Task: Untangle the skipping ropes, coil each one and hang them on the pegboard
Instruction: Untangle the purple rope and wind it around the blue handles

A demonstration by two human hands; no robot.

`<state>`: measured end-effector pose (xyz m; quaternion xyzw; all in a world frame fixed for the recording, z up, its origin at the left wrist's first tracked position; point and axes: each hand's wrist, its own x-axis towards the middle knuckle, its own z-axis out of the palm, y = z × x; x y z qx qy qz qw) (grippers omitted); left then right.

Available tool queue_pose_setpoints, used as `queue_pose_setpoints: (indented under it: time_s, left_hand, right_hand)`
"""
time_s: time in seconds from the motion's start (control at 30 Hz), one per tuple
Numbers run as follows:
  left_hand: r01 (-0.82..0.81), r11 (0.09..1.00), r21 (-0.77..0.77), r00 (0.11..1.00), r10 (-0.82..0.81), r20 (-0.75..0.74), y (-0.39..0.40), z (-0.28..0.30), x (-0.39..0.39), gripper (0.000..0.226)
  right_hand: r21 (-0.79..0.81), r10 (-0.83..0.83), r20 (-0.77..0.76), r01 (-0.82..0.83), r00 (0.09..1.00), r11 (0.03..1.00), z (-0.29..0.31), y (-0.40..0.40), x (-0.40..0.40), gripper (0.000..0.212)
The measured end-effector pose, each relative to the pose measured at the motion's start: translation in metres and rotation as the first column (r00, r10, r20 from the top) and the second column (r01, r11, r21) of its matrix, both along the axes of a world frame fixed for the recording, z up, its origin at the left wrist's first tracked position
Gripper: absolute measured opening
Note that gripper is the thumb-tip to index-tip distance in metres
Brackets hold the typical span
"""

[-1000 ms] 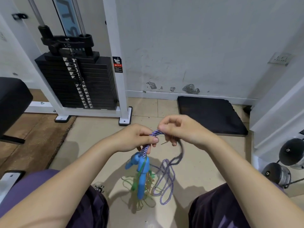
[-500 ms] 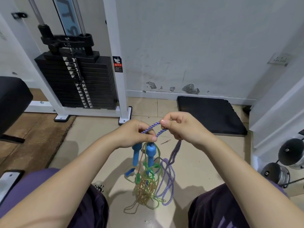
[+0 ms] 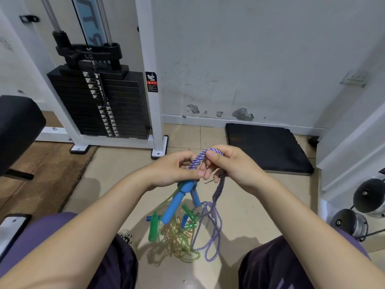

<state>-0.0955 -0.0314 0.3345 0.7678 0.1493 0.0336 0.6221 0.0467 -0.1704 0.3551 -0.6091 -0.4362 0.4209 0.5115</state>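
Hands (image 3: 205, 167) around purple rope (image 3: 198, 160), tangle (image 3: 181, 230) below.

Scuffed white wall (image 3: 260, 59), beige tiled floor (image 3: 125, 170), black mat (image 3: 268, 149), weight stack (image 3: 104, 105).

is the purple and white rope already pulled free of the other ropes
No, the purple and white rope held by both hands still hangs in one bundle with the blue handles and green rope.
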Motion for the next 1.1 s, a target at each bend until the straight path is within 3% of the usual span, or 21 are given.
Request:
queue_pose_setpoints:
  time_s: [0.17,0.3,0.57,0.7,0.9,1.03,1.1]
  left_hand:
    - [-0.035,0.999,0.039,0.999,0.035,0.002,0.010,0.006,-0.005,0.023]
    - [-0.167,0.965,0.204,0.986,0.161,0.044,0.009,0.003,-0.003,0.018]
    - [-0.246,0.951,0.188,0.966,0.256,-0.029,-0.002,-0.005,-0.002,0.055]
    - [-0.255,0.960,0.117,0.963,0.263,-0.061,-0.001,-0.001,-0.003,0.060]
    - [-0.307,0.944,0.119,0.951,0.309,0.001,-0.002,0.004,-0.005,0.035]
    - [-0.278,0.942,0.186,0.960,0.278,0.027,-0.005,0.005,-0.004,0.018]
    - [-0.282,0.940,0.192,0.959,0.282,0.029,-0.007,0.003,-0.003,0.009]
  right_hand:
    - [0.008,-0.061,-0.051,0.062,0.997,0.998,-0.001,-0.002,0.006,0.024]
    - [0.023,-0.107,-0.081,0.110,0.991,0.994,-0.001,-0.001,0.006,0.024]
    - [0.033,-0.200,-0.295,0.219,0.935,0.975,0.000,0.002,-0.001,0.026]
    - [0.021,-0.208,-0.308,0.226,0.928,0.974,0.004,0.002,-0.001,0.028]
    - [-0.149,-0.181,-0.295,0.142,0.938,0.979,0.005,-0.002,0.003,0.027]
    - [-0.153,-0.128,-0.364,0.076,0.923,0.985,0.000,-0.002,0.003,0.027]
    - [-0.144,-0.138,-0.236,0.106,0.962,0.984,-0.002,-0.001,0.006,0.029]
